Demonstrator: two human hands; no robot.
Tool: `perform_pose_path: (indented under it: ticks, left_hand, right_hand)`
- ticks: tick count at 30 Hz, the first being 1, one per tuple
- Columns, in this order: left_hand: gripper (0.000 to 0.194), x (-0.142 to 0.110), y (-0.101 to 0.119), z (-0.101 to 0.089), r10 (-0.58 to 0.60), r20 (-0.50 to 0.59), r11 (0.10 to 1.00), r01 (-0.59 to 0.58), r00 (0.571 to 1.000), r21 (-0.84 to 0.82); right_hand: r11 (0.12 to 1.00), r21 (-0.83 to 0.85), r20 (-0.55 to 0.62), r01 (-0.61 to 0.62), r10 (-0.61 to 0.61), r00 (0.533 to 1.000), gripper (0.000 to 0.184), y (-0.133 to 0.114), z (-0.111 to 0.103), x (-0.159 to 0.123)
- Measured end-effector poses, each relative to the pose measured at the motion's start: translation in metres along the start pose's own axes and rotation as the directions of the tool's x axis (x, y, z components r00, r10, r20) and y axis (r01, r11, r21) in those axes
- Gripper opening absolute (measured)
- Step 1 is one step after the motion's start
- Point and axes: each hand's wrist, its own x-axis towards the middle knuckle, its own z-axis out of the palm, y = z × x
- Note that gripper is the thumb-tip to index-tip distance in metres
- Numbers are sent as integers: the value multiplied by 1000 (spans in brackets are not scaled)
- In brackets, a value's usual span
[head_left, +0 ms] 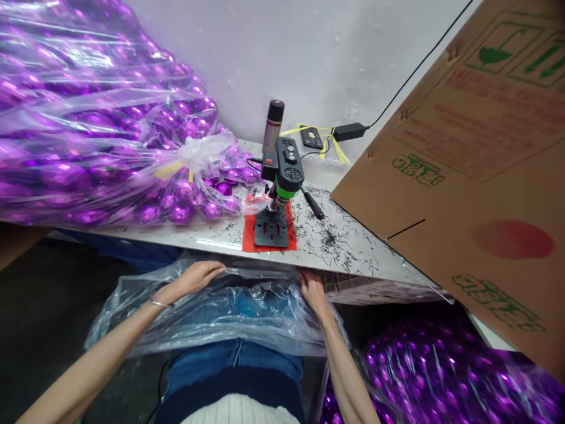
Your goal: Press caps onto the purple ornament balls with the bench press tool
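A large clear plastic bag (212, 321) is spread across my lap, just below the table's front edge. My left hand (200, 275) pinches its upper rim at the left. At the right, my right hand (312, 288) has its fingers closed on the same rim near the table edge. Between the two hands the bag's mouth is stretched wide. Directly beyond them on the table stands a small black and green bench drill (289, 162), its slotted base plate (271, 229) resting on a red sheet (249, 238).
A tied clear bag of shiny purple balls (110, 129) covers the table's left. On the right leans a big cardboard box (477, 176). More purple balls (441, 371) lie below it. Dark shavings (335, 235) litter the tabletop. A spray can (272, 126) and power adapter (348, 131) stand behind.
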Motion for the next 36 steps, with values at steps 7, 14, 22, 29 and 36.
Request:
perform_pose_path:
  ticks: [7, 14, 22, 29, 36]
  left_hand:
    - [42, -9, 22, -54, 162, -259, 984, -135, 952, 118]
    - [30, 26, 40, -22, 596, -503, 666, -36, 626, 745]
    - [39, 47, 63, 38, 733, -268, 598, -405, 625, 692]
    - [30, 54, 50, 24, 796, -308, 570, -474, 522, 671]
    - [33, 47, 41, 29, 817, -304, 546, -486, 491, 682]
  right_hand:
    - [950, 288, 24, 118, -130, 991, 49, 4, -83, -34]
    - [966, 13, -206, 260, -252, 946, 50, -1, -118, 60]
    - [924, -144, -70, 354, -367, 928, 59, 4, -96, 125]
    - [948, 175, -196, 264, -229, 953, 41, -45, -84, 194]
    - [814, 509, -21, 279, -313, 949, 46, -103, -47, 232]
